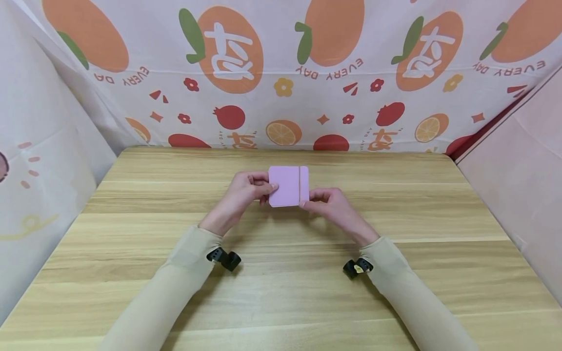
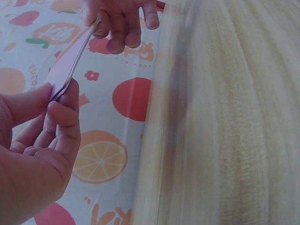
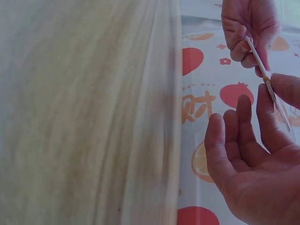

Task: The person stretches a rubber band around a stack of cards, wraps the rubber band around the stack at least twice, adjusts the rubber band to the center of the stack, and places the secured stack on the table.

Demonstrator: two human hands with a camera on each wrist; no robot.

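A thin, lilac, rounded-corner square like a small notebook (image 1: 283,186) is held up above the wooden table. Near its right edge runs a narrow tan elastic band (image 1: 300,181). My left hand (image 1: 246,194) pinches the left edge, thumb on the front and fingers behind. At the lower right corner my right hand (image 1: 330,206) pinches it, the thumb tip beside the band. Both wrist views show the notebook nearly edge-on. In the right wrist view the right hand's other fingers (image 3: 243,129) are spread loosely away from it. The notebook's back is mostly hidden.
The wooden table (image 1: 281,292) extends beneath both arms. A white cloth (image 1: 281,105) printed with fruit hangs behind its far edge, with further cloths at the left and right sides. Each wrist carries a black strapped camera (image 1: 230,260).
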